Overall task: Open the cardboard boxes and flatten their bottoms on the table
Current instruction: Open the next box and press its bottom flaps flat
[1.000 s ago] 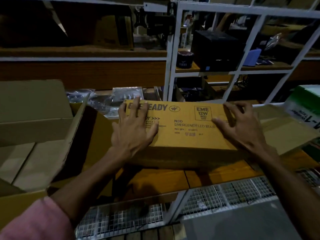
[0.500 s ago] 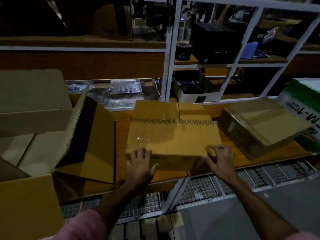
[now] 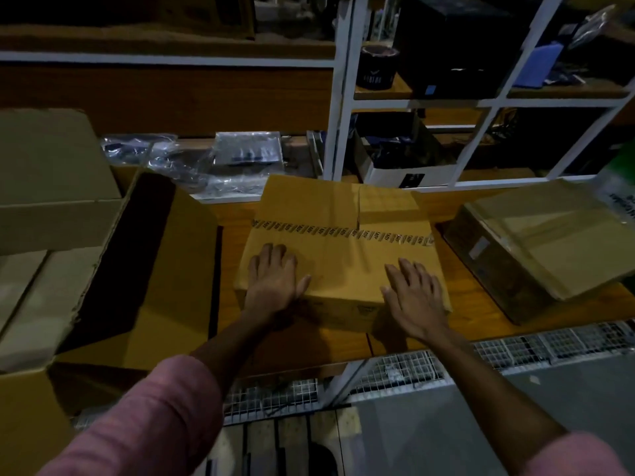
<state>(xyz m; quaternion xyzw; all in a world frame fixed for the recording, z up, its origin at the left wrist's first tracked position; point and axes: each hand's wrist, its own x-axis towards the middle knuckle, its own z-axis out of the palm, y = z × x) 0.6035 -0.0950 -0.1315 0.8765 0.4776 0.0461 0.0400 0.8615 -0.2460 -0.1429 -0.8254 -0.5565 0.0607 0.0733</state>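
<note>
Head view looks down on a wooden tabletop (image 3: 481, 314) where a cardboard box (image 3: 343, 269) lies in the middle, a strip of printed tape (image 3: 343, 231) running across its upper face. Beyond the tape, two flaps (image 3: 343, 201) lie side by side, angled toward the shelving. The left hand (image 3: 275, 280) rests palm down on the near left part of the box, fingers spread and flat. The right hand (image 3: 412, 297) lies palm down near the right front corner, fingers likewise spread; neither grip closes on anything, both are wide and pressing on the cardboard. Pink sleeves (image 3: 144, 424) cover the upper forearms.

To the left stands a large open carton (image 3: 165, 286) with its dark inside showing, just beside the box. To the right, apart from it, a second brown box (image 3: 536, 249) sits tilted on the tabletop, a small label on its side. Behind, clear plastic bags (image 3: 206, 163) lie against the back edge, and a white metal rack (image 3: 340, 97) carries a black box (image 3: 450, 46) and a dark tape roll (image 3: 376, 68). Wire mesh (image 3: 515, 348) runs below the front edge.
</note>
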